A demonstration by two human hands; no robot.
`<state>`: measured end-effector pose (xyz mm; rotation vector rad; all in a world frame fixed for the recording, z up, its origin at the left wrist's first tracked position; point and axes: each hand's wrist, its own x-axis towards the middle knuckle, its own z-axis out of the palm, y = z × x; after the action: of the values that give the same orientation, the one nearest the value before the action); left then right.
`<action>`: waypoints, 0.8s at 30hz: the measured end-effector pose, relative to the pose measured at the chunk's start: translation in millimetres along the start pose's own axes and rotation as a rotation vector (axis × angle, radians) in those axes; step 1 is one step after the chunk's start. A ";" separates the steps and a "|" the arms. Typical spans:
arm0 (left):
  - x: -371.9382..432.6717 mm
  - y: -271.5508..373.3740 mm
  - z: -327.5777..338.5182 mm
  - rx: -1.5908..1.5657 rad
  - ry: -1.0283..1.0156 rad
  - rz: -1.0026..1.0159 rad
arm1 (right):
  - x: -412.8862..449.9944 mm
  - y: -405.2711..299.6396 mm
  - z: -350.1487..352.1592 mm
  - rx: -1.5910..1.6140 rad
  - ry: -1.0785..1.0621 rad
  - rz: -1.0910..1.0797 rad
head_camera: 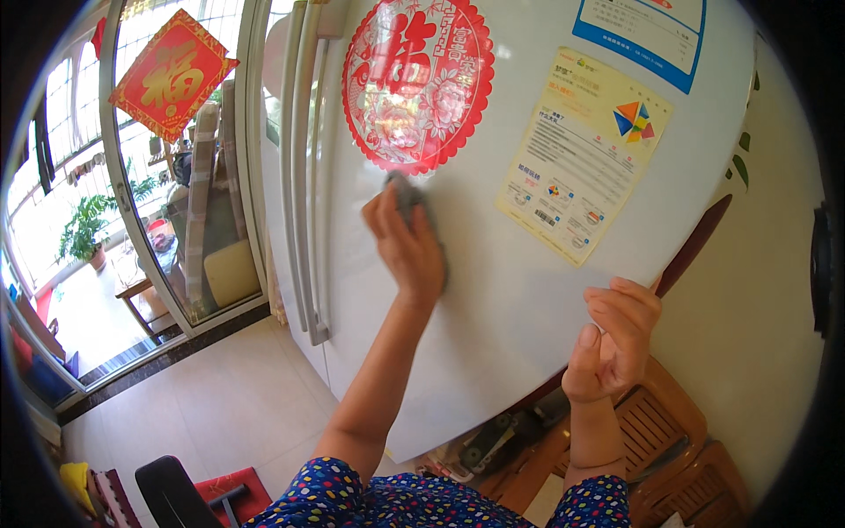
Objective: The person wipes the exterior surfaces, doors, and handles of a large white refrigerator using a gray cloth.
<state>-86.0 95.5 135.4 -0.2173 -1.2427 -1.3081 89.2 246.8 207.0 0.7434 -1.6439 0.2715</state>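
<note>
My left hand (409, 247) presses a dark grey cloth (408, 191) against the white refrigerator door (488, 317). The cloth sits just under a round red-and-white paper-cut decoration (417, 86) stuck on the door, and its lower part shows past my wrist. Loosely curled, my right hand (614, 340) is at the door's right edge, thumb apart from the fingers, with nothing seen in it; whether it touches the edge is unclear. Between the two hands and higher up, a yellow printed sheet (584, 158) is stuck to the door. Long vertical handles (300, 171) run left of the cloth.
Slatted brown plastic chairs (650, 429) stand low on the right beside the wall (746, 317). A blue-bordered label (637, 36) is at the door's top. Leftward, a glass sliding door (188, 264) bears a red diamond decoration (173, 76). A black-backed chair (171, 492) stands at lower left.
</note>
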 end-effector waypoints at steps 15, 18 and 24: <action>-45.1 93.2 -1.1 -0.257 -0.168 0.402 | -6.0 5.9 -2.4 0.016 0.050 -0.070; -10.9 60.0 9.0 -0.092 -0.085 0.251 | -6.7 4.9 -0.2 0.025 0.041 -0.060; -3.7 -34.4 -23.0 0.263 -0.091 -0.023 | -1.5 3.5 6.1 0.039 0.062 -0.093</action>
<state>-99.9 69.3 106.3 -0.0747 -1.4838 -1.1505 82.2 246.6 205.0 0.8307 -1.5445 0.2580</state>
